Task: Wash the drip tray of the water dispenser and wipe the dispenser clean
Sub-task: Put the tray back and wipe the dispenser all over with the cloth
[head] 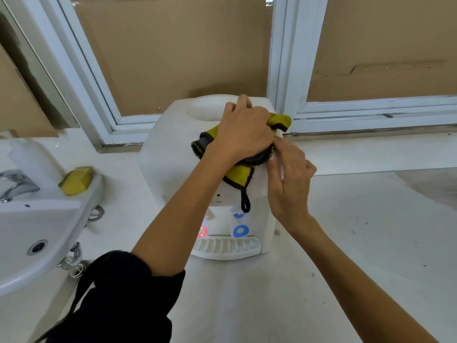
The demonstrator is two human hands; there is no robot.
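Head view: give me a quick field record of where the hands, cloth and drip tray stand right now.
left hand: grips the yellow cloth on top of the water dispenser
right hand: fingers touch the dispenser's top right edge beside the cloth; grip on cloth unclear
cloth loop: hangs over the front panel
drip tray: seated at the dispenser's base, below the blue tap
sponge: yellow, on the sink rim

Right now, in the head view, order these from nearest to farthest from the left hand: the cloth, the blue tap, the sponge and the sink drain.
1. Cloth: under the left hand, on top of the dispenser.
2. Blue tap: below the hand, on the dispenser's front.
3. Sponge: off to the left, on the sink rim.
4. Sink drain: farthest, low on the left.
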